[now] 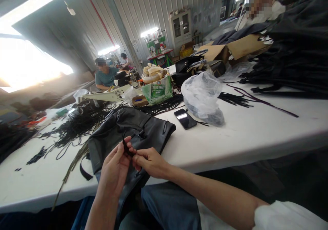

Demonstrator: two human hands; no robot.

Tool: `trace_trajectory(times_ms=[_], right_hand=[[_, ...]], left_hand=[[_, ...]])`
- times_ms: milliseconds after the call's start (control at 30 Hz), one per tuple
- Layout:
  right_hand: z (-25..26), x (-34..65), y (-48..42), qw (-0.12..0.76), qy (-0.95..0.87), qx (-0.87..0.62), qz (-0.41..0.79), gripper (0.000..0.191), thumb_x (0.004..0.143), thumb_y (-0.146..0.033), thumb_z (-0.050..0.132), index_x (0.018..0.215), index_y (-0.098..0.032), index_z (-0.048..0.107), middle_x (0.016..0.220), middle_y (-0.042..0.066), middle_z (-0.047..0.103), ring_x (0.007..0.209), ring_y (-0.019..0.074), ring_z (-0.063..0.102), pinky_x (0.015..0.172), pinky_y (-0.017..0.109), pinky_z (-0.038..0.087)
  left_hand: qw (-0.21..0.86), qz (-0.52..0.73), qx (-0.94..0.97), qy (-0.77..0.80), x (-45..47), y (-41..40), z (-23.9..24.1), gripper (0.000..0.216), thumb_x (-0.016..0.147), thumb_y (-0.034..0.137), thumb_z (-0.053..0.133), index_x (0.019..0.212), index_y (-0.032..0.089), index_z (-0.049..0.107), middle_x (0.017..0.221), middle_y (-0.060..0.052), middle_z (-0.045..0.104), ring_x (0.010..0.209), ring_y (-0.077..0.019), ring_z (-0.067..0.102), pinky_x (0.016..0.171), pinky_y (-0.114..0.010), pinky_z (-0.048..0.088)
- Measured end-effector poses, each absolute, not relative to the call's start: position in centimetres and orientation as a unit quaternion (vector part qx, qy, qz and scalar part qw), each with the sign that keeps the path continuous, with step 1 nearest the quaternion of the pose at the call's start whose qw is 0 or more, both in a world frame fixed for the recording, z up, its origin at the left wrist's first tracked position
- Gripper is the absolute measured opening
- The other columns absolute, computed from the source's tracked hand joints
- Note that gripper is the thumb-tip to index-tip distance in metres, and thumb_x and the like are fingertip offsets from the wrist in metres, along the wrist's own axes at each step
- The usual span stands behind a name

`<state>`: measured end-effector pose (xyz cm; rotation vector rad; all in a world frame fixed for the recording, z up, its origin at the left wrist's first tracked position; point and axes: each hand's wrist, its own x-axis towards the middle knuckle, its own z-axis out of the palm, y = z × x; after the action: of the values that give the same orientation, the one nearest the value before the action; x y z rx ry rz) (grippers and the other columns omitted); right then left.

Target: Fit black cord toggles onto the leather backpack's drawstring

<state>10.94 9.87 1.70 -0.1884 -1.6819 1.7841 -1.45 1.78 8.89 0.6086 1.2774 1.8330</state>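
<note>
A black bag (105, 139) lies on the white table and hangs over its front edge toward my lap. Above the bag, my left hand (119, 160) is closed on a black strap (126, 147), pinched between thumb and fingers. My right hand (150, 161) meets it from the right, its thumb and forefinger pinched at the strap's lower end. The fingers hide most of what lies between the two hands. A black cord loop (164, 127) and a buckle (141, 133) show on the bag's face.
Beyond the bag lie a phone (185, 118), a clear plastic bag (201, 96) and a green box (157, 91) holding rolled webbing. Black cords (74, 129) spread over the left side. Dark fabric (289, 59) is heaped at right. A person (106, 74) sits farther back.
</note>
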Motion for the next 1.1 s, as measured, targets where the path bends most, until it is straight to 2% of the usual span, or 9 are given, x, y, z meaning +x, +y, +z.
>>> trace_trajectory(times_ms=[100,233,433,567,700,800,900,967,1100], right_hand=[[1.6,11.0,9.9,0.337,-0.644,-0.056,0.684,0.036,0.107,-0.034,0.062,0.077,-0.015,0.071,0.074,0.000,0.070,0.070,0.0125,0.063,0.072,0.022,0.047],[1.2,10.7,9.7,0.350,-0.657,-0.071,0.664,0.043,0.111,-0.039,0.061,0.075,-0.016,0.067,0.071,-0.001,0.069,0.067,0.0112,0.062,0.070,0.022,0.046],[0.9,10.4,9.3,0.370,-0.664,-0.095,0.642,0.037,0.112,-0.033,0.059,0.081,-0.017,0.070,0.069,-0.003,0.066,0.063,0.0102,0.059,0.066,0.021,0.044],[0.7,10.1,9.2,0.363,-0.665,-0.099,0.645,0.032,0.112,-0.031,0.057,0.088,-0.017,0.074,0.067,-0.004,0.064,0.061,0.0099,0.058,0.063,0.021,0.043],[0.3,9.8,9.2,0.346,-0.685,-0.100,0.633,0.036,0.116,-0.035,0.051,0.093,-0.018,0.073,0.069,-0.004,0.064,0.061,0.0111,0.058,0.063,0.022,0.045],[-0.2,10.4,8.9,0.416,-0.764,-0.117,0.479,0.034,0.116,-0.043,0.054,0.105,-0.018,0.073,0.091,0.004,0.075,0.084,0.0172,0.070,0.081,0.029,0.052],[-1.1,12.2,8.5,0.510,-0.816,-0.124,0.243,0.043,0.108,-0.056,0.070,0.130,-0.018,0.069,0.130,0.013,0.074,0.124,0.0258,0.067,0.109,0.042,0.047],[-1.7,13.3,8.5,0.475,-0.863,-0.079,0.155,0.052,0.107,-0.061,0.071,0.139,-0.019,0.064,0.139,0.013,0.071,0.132,0.0253,0.062,0.113,0.044,0.044],[-1.9,13.2,9.8,0.320,-0.944,-0.023,0.078,0.070,0.110,-0.063,0.066,0.159,-0.018,0.048,0.154,0.010,0.065,0.140,0.0238,0.054,0.115,0.049,0.041]], left_hand=[[0.395,0.716,0.257,0.515,-1.6,1.5,9.4,0.054,0.072,0.037,0.105,0.115,0.009,0.085,0.088,-0.005,0.068,0.079,-0.0166,0.066,0.061,-0.024,0.062],[0.390,0.736,0.236,0.500,-1.8,1.5,9.4,0.060,0.066,0.035,0.108,0.114,0.007,0.085,0.099,-0.011,0.076,0.084,-0.0184,0.073,0.075,-0.026,0.067],[0.378,0.745,0.208,0.508,-2.0,1.4,8.6,0.066,0.061,0.034,0.109,0.117,0.008,0.085,0.115,-0.019,0.082,0.102,-0.0291,0.080,0.086,-0.032,0.069],[0.384,0.727,0.229,0.521,-1.9,1.0,8.7,0.066,0.067,0.041,0.105,0.122,0.010,0.084,0.105,-0.016,0.082,0.101,-0.0296,0.078,0.079,-0.032,0.067],[0.359,0.696,0.262,0.564,-1.6,0.8,8.9,0.058,0.068,0.053,0.105,0.103,0.011,0.085,0.085,-0.010,0.076,0.083,-0.0220,0.073,0.070,-0.027,0.063],[0.332,0.707,0.262,0.567,-1.6,0.8,9.3,0.051,0.067,0.051,0.105,0.093,0.015,0.081,0.077,-0.004,0.070,0.078,-0.0206,0.070,0.071,-0.028,0.064],[0.289,0.760,0.230,0.535,-1.9,1.0,10.5,0.021,0.090,0.034,0.089,0.091,0.016,0.077,0.073,0.001,0.058,0.068,-0.0136,0.059,0.074,-0.027,0.064],[0.266,0.784,0.201,0.523,-1.8,1.4,11.6,0.012,0.101,0.020,0.071,0.090,0.015,0.076,0.071,0.003,0.048,0.062,-0.0103,0.045,0.072,-0.024,0.062],[0.265,0.792,0.176,0.522,-1.2,2.6,14.7,0.024,0.105,0.011,0.058,0.084,0.014,0.070,0.069,0.003,0.037,0.060,-0.0108,0.030,0.057,-0.017,0.047]])
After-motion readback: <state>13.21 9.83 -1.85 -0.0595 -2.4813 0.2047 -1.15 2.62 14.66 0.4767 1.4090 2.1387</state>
